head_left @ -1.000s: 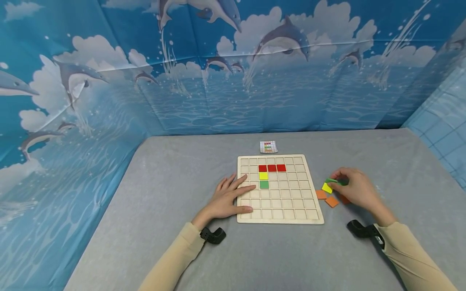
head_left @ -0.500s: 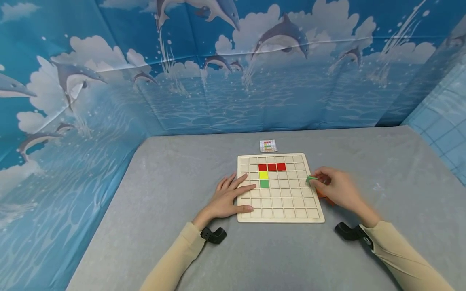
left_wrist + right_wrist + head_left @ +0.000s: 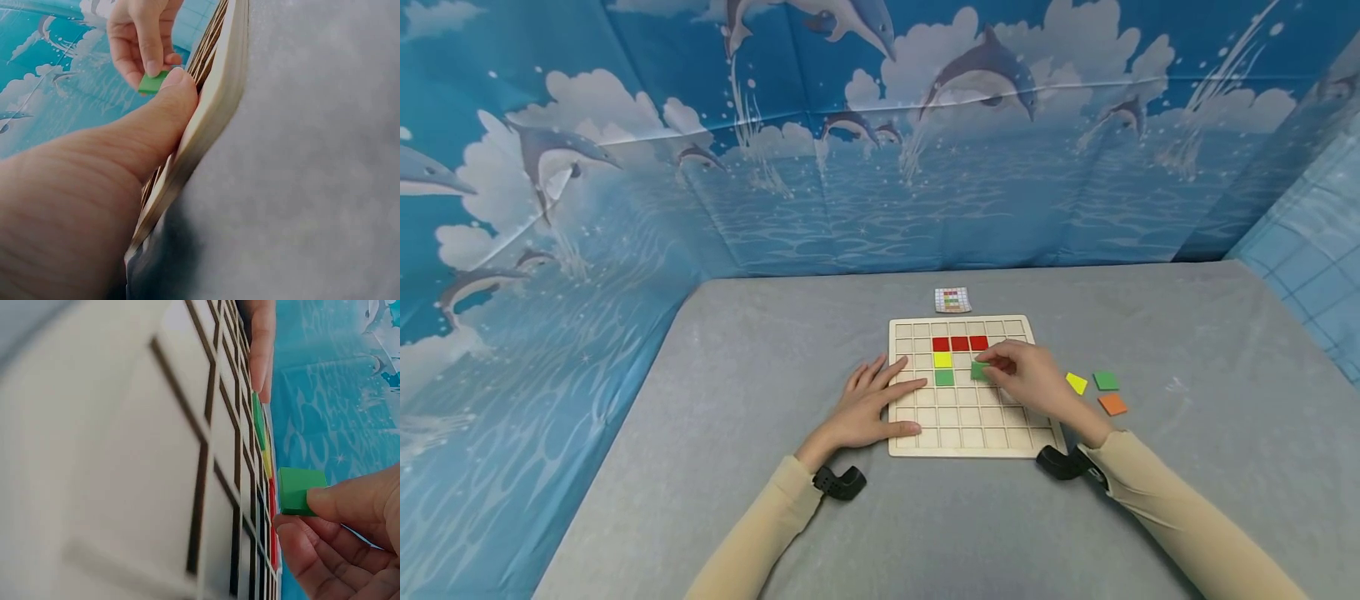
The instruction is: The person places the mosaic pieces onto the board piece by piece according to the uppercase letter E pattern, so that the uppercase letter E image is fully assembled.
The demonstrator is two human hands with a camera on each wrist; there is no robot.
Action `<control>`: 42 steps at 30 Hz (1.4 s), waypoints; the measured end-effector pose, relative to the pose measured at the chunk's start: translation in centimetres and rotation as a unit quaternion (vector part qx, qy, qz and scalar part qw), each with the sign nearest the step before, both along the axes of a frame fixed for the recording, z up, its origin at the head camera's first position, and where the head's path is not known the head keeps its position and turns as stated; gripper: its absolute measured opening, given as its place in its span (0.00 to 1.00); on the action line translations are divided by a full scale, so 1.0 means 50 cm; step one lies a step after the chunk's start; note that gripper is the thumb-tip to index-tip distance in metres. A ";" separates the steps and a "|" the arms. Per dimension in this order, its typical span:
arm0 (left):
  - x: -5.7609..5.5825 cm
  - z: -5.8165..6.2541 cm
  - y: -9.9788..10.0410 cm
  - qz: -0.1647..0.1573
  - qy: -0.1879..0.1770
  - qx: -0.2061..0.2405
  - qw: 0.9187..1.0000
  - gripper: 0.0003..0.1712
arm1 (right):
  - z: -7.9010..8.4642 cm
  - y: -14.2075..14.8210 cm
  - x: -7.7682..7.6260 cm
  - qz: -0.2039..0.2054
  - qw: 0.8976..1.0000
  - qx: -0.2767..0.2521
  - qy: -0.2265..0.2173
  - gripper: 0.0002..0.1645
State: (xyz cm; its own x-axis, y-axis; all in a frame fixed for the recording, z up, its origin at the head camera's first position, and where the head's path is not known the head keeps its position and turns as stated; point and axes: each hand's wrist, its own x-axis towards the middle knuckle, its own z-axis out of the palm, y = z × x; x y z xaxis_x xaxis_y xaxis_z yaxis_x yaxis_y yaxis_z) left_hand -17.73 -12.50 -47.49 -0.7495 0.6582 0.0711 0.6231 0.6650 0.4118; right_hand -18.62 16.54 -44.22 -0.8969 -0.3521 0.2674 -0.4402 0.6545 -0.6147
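My right hand (image 3: pixel 1030 379) pinches a green square tile (image 3: pixel 978 371) over the wooden grid board (image 3: pixel 955 417). In the right wrist view that tile (image 3: pixel 297 484) sits between thumb and fingers, apart from the board. My left hand (image 3: pixel 868 408) rests with spread fingers on the board's left edge; its thumb (image 3: pixel 162 103) lies on the border in the left wrist view. On the board lie a row of three red tiles (image 3: pixel 960 343), a yellow tile (image 3: pixel 942 360) under the leftmost red one, and another green tile (image 3: pixel 944 377) below that.
A small card with a coloured grid pattern (image 3: pixel 952 300) lies behind the board. Right of the board are a loose yellow tile (image 3: pixel 1077 383), a green tile (image 3: pixel 1106 381) and an orange tile (image 3: pixel 1113 404). My right forearm covers part of that area. A dolphin-print curtain (image 3: pixel 850 208) hangs behind the table.
My right hand has lifted a green tile from the loose pile and carried it left over the board. The left hand stays in place on the board's edge.
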 end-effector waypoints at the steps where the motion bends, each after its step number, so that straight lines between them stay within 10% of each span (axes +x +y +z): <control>1: -0.001 0.000 0.000 0.001 -0.001 -0.001 1.000 0.39 | 0.000 -0.005 -0.003 0.000 1.000 -0.001 -0.001 0.09; 42: -0.007 0.000 -0.002 0.041 -0.050 0.039 0.997 0.47 | 0.009 -0.024 -0.001 0.058 0.996 0.048 -0.049 0.12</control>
State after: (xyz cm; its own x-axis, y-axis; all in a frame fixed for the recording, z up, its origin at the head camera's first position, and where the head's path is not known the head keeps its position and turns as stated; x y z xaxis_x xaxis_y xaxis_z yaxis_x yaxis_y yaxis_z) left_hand -18.07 -12.61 -47.48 -0.8069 0.5893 0.0408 0.5204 0.6764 0.5212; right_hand -18.65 15.36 -43.75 -0.8691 -0.4738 0.1417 -0.4572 0.6606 -0.5955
